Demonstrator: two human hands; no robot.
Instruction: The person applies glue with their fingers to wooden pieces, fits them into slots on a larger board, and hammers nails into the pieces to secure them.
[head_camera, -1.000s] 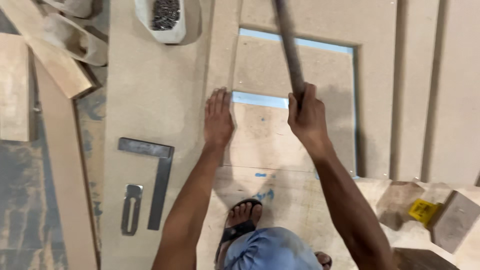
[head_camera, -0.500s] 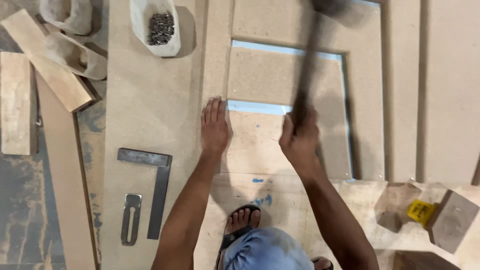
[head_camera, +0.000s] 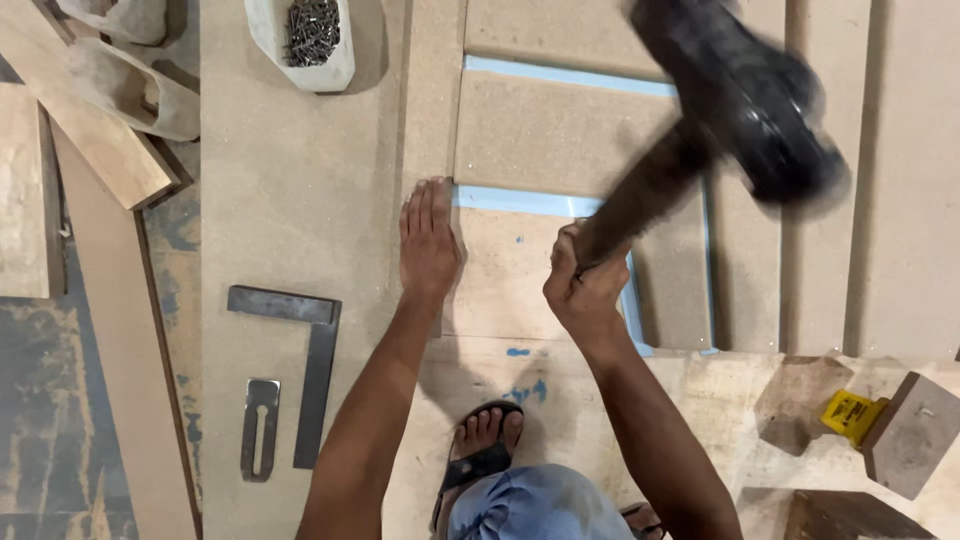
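My left hand (head_camera: 428, 240) lies flat, fingers together, on a brown fibreboard frame strip (head_camera: 432, 120), at the corner of a blue-edged opening (head_camera: 520, 202). My right hand (head_camera: 582, 285) grips the dark handle of a hammer (head_camera: 745, 110). Its black head is raised towards the camera and blurred, above the recessed board panel (head_camera: 560, 135). A plywood sheet (head_camera: 520, 290) lies between my two hands. My sandalled foot (head_camera: 485, 445) stands on the plywood below.
A white tub of nails (head_camera: 310, 35) stands at the top. A steel try square (head_camera: 300, 360) and a small slotted metal plate (head_camera: 260, 428) lie at the left. Wooden planks (head_camera: 85, 120) lie top left; wood blocks (head_camera: 915, 430) and a yellow object (head_camera: 850, 412) are at the right.
The hammer head has swung up and back towards the camera, now large and blurred at the upper right. My right hand dropped slightly lower. My left hand stayed on the frame corner.
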